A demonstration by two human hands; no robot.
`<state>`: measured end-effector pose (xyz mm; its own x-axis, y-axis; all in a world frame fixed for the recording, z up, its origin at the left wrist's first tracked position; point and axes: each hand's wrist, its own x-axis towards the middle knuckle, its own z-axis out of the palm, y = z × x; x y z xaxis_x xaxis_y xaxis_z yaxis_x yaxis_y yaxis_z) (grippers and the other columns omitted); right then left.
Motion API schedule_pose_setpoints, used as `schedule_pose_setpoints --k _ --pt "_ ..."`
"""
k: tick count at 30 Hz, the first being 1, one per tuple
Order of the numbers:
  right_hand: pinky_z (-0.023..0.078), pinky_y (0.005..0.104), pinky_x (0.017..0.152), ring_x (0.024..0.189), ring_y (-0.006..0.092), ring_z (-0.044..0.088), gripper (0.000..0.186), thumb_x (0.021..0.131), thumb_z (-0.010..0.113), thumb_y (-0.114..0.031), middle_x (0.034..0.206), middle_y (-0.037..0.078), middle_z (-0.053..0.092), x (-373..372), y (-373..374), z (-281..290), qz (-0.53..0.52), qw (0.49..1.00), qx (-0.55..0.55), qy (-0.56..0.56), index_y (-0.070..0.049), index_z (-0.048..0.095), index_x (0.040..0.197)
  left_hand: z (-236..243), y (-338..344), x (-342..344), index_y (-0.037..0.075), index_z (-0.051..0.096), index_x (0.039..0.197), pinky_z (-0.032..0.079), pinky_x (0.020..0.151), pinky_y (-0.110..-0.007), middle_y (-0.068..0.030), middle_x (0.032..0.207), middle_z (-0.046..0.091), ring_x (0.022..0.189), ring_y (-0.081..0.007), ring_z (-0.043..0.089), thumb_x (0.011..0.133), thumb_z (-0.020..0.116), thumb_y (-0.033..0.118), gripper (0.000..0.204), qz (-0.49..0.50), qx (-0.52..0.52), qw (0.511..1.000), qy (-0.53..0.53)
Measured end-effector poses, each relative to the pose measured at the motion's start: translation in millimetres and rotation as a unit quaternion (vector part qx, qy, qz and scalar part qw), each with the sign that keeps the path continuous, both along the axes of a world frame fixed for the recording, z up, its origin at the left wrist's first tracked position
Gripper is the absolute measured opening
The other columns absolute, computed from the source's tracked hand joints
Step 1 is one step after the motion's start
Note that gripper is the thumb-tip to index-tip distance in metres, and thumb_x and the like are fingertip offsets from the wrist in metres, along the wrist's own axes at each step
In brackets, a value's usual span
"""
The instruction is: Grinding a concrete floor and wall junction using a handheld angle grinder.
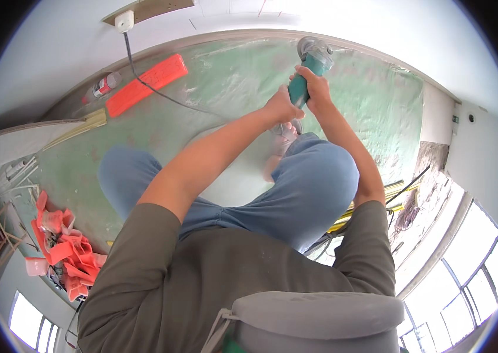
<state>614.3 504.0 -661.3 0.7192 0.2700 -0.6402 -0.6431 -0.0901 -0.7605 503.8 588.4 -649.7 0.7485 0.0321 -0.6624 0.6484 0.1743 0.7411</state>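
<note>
at one o'clock, one teal angle grinder (298, 91) is clasped by the left hand (283, 106) round its rear and the right hand (316, 88) farther forward; one white plug (124, 21) is at eleven, one bottle (104, 86) at ten, one red-orange block (146, 85) between them; green floor sheeting (231, 70) spreads beneath, a white wall (390, 29) curves past twelve, windows (473, 285) stand at four and eight

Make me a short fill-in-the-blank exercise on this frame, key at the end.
1. Of the left hand and right hand, the ____ one is nearer the disc of the grinder.
2. Left or right: the bottle lies to the ____ of the orange slab.
3. The wearer's trousers are ____.
4. The cable runs from a plug coloured ____.

Missing words: right; left; blue; white.
</note>
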Motion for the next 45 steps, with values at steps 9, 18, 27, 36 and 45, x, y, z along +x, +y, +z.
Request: schedule_pose_setpoints --k 9,18,27,36,45 --pt "0.053 0.0331 0.059 0.07 0.0202 0.066 0.025 0.078 0.075 -0.014 0.08 0.011 0.064 27.0 8.5 -33.1 0.042 0.997 -0.053 -0.034 0.004 0.064 0.093 -27.1 -1.6 27.1 0.0 0.042 0.123 0.052 0.075 -0.036 -0.0105 0.105 0.055 0.095 -0.021 0.059 0.063 0.077 0.013 0.071 0.043 -0.026 0.998 0.03" --pt "0.052 0.0327 0.057 0.067 0.0201 0.066 0.026 0.077 0.075 -0.013 0.077 0.011 0.065 40.4 17.8 -31.3 0.049 0.992 -0.096 -0.061 0.006 0.064 0.09 -45.3 -5.3 39.8 -0.001 0.041 0.122 0.053 0.068 -0.036 -0.0118 0.104 0.057 0.09 -0.0217 0.061 0.064 0.079 0.013 0.071 0.071 -0.04 0.997 0.015" --pt "0.052 0.0331 0.058 0.067 0.0206 0.066 0.026 0.077 0.075 -0.012 0.077 0.012 0.065 44.7 17.3 -29.0 0.041 0.995 -0.074 -0.053 0.007 0.064 0.091 -43.1 -3.6 44.2 0.002 0.041 0.124 0.054 0.074 -0.039 -0.0097 0.107 0.055 0.096 -0.0212 0.059 0.065 0.08 0.014 0.071 0.065 -0.034 0.997 0.023" --pt "0.053 0.0336 0.059 0.069 0.0208 0.066 0.027 0.077 0.074 -0.012 0.079 0.012 0.065 43.2 28.9 -26.2 0.052 0.995 -0.069 -0.043 0.006 0.064 0.094 -45.3 4.5 43.1 0.003 0.04 0.128 0.055 0.076 -0.039 -0.0092 0.111 0.054 0.099 -0.0214 0.059 0.065 0.08 0.012 0.075 0.069 -0.029 0.996 0.042" --pt "0.054 0.0337 0.059 0.068 0.0209 0.067 0.029 0.077 0.074 -0.012 0.08 0.012 0.065 41.3 35.5 -30.0 0.058 0.995 -0.065 -0.056 0.005 0.062 0.096 -35.8 11.7 39.9 0.003 0.039 0.13 0.055 0.076 -0.039 -0.0096 0.113 0.054 0.101 -0.0219 0.059 0.065 0.08 0.011 0.077 0.079 -0.033 0.995 0.041"
